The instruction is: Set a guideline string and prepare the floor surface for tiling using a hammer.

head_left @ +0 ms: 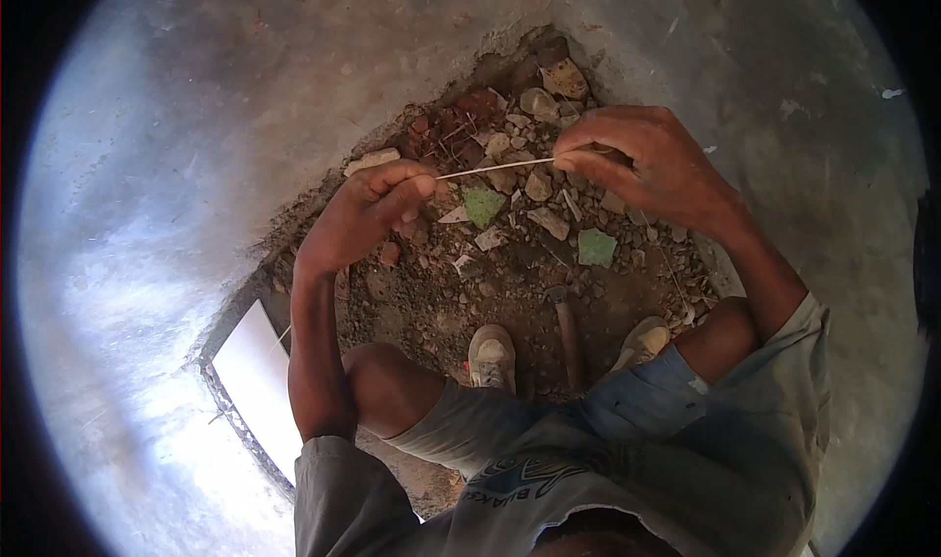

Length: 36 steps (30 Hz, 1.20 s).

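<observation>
A thin pale strand [495, 168], perhaps string or wire, runs taut between my two hands above the rubble [542, 186]. My left hand [377, 204] grips its left end with thumb and fingers. My right hand [627, 160] pinches the other end, slightly higher up. Beneath the strand lie broken stones, reddish brick bits and two green fragments [482, 206] [596, 247]. Lower down, between my shoes [492, 359], lies a tool with a wooden handle [569, 336], likely a hammer.
Smooth grey plastered walls [745, 86] meet in a corner around the rubble and dirt. A white rectangular board [255, 380] sits at the left, beside my left forearm. My knees and shorts fill much of the lower middle.
</observation>
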{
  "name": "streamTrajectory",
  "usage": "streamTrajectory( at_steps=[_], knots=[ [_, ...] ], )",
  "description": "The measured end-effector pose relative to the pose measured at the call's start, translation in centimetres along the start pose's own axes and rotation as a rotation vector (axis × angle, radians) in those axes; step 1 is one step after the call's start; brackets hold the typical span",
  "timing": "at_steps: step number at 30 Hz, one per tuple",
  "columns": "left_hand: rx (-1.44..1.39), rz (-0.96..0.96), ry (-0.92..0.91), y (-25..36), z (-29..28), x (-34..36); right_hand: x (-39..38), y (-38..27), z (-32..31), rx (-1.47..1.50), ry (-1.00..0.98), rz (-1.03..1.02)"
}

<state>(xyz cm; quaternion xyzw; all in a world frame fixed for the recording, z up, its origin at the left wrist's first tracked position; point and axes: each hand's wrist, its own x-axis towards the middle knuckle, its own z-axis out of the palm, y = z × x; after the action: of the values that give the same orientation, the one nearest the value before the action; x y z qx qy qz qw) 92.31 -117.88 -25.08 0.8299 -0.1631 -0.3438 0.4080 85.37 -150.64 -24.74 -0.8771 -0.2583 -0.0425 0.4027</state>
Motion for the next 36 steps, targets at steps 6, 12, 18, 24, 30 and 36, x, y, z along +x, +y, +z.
streamTrajectory(
  at_steps=[6,12,18,24,30,36],
  knots=[
    [-0.315,0.043,0.250,-1.3,-0.2,1.2,-0.4,0.8,-0.6,-0.058,-0.177,0.197],
    [-0.910,0.184,0.414,-1.9,-1.1,1.4,-1.2,2.1,-2.8,-0.167,-0.223,0.348],
    [-0.873,0.320,0.365,-2.0,-1.2,1.3,-2.0,3.6,-5.0,-0.129,-0.014,0.301],
    [-0.920,0.391,0.821,-2.3,-2.2,1.6,-2.8,5.1,-5.0,-0.002,-0.179,0.542],
    [-1.233,0.657,1.035,-4.3,-6.3,-1.6,-3.9,7.9,-3.0,0.065,-0.351,0.596],
    [-1.149,0.918,1.113,-4.7,-12.1,-7.2,-3.5,9.3,-0.7,0.029,-0.483,0.693]
  ],
)
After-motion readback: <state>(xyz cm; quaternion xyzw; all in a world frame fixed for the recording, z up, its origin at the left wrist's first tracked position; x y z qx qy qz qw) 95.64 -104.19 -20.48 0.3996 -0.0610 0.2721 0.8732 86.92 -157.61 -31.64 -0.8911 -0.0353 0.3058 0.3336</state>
